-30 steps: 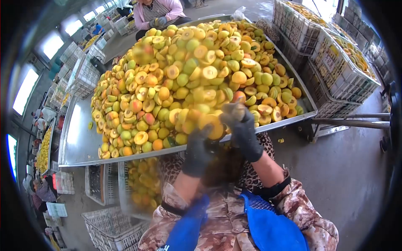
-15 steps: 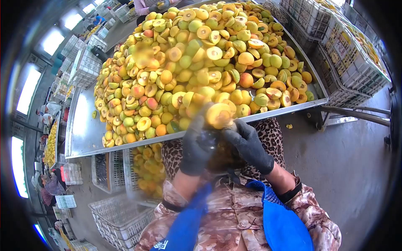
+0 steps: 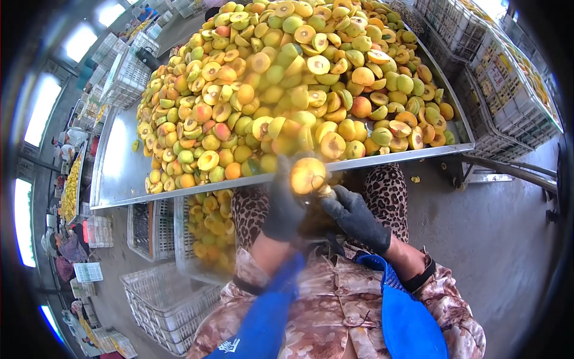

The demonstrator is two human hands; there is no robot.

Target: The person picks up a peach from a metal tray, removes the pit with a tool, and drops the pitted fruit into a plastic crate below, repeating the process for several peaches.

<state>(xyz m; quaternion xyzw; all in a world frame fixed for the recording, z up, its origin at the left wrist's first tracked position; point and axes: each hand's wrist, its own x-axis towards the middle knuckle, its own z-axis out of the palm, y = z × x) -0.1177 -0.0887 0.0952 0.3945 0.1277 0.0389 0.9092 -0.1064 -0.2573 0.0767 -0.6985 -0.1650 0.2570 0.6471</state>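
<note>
The fruit heap lies on the table, covering its middle and right. Under the table's near edge stands a fruit-filled crate, with another crate to its left. Stacked crates stand right of the table. At the near edge, the left hand holds one fruit; the right hand lies just right of it.

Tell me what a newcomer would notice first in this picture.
The huge heap of halved yellow, orange and green peaches fills the long shiny metal table across the upper middle. Just below the table's near edge, the black-gloved left hand grips one yellow-orange peach, with the black-gloved right hand close beside it. White slatted plastic crates stand stacked at the far right.
</note>
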